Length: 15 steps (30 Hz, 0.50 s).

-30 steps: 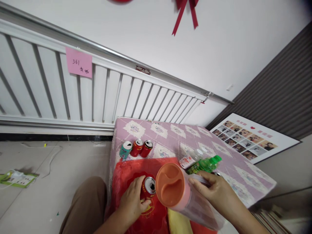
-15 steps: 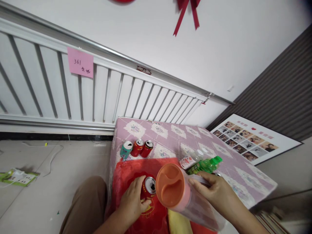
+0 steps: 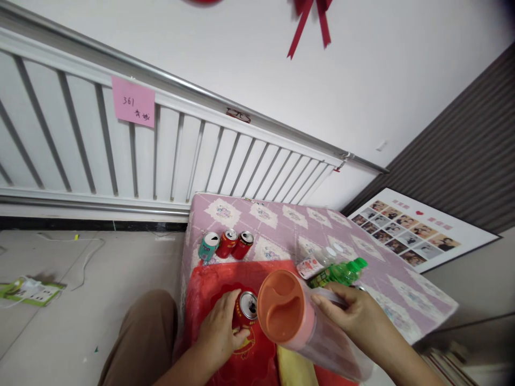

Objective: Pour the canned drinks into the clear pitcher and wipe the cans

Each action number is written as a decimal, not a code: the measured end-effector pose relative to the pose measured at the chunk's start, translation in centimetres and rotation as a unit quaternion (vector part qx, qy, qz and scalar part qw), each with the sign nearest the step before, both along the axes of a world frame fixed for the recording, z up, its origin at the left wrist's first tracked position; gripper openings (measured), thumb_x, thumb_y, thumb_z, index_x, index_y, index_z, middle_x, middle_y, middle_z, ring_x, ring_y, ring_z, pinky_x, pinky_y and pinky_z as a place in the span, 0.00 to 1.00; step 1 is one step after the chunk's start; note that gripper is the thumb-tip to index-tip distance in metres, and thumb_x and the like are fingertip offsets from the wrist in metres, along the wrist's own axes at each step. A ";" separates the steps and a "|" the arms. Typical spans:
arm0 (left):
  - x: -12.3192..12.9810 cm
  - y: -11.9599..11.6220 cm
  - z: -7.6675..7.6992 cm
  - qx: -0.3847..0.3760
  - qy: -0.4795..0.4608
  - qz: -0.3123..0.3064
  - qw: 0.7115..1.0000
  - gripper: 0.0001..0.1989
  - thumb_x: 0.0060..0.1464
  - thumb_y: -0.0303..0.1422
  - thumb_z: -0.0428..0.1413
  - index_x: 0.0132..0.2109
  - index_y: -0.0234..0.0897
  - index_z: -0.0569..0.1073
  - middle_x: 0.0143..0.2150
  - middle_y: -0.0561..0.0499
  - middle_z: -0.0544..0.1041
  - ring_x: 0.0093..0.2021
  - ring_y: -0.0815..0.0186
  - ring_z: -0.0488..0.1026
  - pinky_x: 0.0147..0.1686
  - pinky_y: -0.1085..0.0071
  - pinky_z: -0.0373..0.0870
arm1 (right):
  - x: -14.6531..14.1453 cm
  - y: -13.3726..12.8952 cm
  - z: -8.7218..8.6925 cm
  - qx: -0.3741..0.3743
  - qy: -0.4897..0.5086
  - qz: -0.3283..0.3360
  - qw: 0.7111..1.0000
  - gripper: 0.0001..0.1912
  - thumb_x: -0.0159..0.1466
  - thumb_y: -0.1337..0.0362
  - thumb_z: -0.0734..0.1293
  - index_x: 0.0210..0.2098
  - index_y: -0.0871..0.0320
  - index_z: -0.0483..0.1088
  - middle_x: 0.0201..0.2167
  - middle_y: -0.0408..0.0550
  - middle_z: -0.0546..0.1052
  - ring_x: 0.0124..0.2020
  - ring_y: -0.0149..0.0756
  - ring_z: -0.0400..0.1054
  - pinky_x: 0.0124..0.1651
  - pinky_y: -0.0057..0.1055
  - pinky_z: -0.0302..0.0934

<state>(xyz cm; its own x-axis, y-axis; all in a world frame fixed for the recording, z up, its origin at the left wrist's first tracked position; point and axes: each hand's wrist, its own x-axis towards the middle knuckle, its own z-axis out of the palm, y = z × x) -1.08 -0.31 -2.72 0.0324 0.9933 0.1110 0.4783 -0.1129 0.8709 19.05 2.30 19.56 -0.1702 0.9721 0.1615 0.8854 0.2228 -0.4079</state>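
My left hand is wrapped around a red drink can whose top is open; it stands on a red tray. In my right hand is the handle of a clear plastic pitcher with an orange lid. The pitcher is tilted toward the can, its lid right beside the can's rim. I cannot make out any liquid between them. Below the pitcher lies a yellow item, partly hidden by it.
A teal can and two red cans stand at the table's left edge. Green bottles and clear bottles lie to the right on the floral tablecloth. A white radiator runs behind; a power strip is on the floor.
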 end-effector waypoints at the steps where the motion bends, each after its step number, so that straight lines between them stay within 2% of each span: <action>1: 0.0 0.0 0.0 0.001 0.002 -0.001 1.000 0.38 0.41 0.27 0.60 0.62 0.35 0.60 0.63 0.40 0.66 0.62 0.53 0.63 0.61 0.54 0.61 | 0.0 0.0 0.0 -0.001 0.000 0.003 1.000 0.14 0.56 0.55 0.64 0.19 0.56 0.69 0.13 0.38 0.66 0.18 0.29 0.59 0.20 0.25 0.52; 15: 0.0 -0.1 0.0 0.000 0.007 0.001 1.000 0.39 0.41 0.27 0.60 0.62 0.35 0.59 0.63 0.40 0.66 0.63 0.53 0.62 0.62 0.54 0.60 | 0.3 0.2 -0.1 -0.012 -0.009 0.009 1.000 0.14 0.56 0.54 0.64 0.21 0.56 0.70 0.15 0.39 0.68 0.19 0.30 0.61 0.20 0.25 0.53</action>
